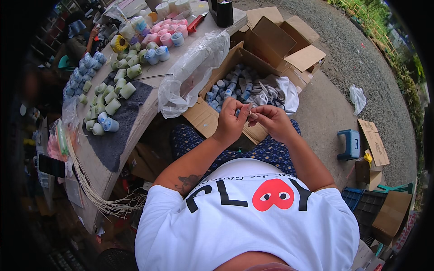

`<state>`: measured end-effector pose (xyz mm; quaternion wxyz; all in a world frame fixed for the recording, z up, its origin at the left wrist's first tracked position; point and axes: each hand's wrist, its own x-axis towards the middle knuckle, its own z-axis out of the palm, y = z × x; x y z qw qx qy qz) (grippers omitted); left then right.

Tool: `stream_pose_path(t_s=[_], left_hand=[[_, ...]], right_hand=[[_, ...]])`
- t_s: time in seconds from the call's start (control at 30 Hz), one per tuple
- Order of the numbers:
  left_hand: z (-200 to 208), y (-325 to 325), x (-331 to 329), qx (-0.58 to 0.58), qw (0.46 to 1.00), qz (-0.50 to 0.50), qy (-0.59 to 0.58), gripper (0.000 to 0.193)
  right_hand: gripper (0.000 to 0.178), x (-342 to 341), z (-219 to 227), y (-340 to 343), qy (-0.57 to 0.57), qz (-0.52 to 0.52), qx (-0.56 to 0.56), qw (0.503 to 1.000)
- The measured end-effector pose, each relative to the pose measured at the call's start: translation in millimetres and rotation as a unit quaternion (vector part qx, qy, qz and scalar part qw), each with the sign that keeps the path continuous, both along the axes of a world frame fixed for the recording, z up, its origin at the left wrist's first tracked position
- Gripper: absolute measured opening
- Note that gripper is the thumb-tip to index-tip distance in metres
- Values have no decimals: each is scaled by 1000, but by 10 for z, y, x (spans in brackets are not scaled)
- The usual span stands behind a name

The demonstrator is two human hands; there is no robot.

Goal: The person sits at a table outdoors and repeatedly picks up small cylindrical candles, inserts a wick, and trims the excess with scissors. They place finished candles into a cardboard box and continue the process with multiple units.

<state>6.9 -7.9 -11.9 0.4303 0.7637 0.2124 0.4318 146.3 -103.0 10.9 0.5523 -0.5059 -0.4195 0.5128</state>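
My left hand (229, 121) and my right hand (274, 122) meet over my lap, fingers pinched together. Between the fingertips is something small and pale that I cannot make out. Just beyond them an open cardboard box (199, 118) holds many small blue candle-like cylinders (231, 86). Grey and white cloth (275, 92) lies in the box's right side, with what look like dark scissor handles on it. A clear plastic bag (194, 72) hangs over the table edge to the left of the box.
On the table (149, 115) at left stand green candles (113, 106), pink candles (166, 39) and blue candles (156, 55), some on a dark cloth (115, 144). White wick-like strands (90, 189) droop off the near end. A blue step stool (349, 144) stands at right. Another person (79, 43) sits beyond the table.
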Motion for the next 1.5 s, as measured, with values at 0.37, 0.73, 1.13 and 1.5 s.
stream_pose_path(t_s=[0.37,0.73,1.13,1.5], left_hand=[[-77,11,31,81,997,10,0,14],[-30,166,-16,13,995,-22,96,20],[-24,152,-23,0,996,-45,79,16],[127,334,-132,19,985,-127,113,14]], right_hand=[[13,-42,-202,50,-148,-93,-1,985],[15,-47,-42,39,-398,-139,120,899],[18,-25,-2,64,-374,-91,119,915],[11,79,261,57,-503,-27,194,842]])
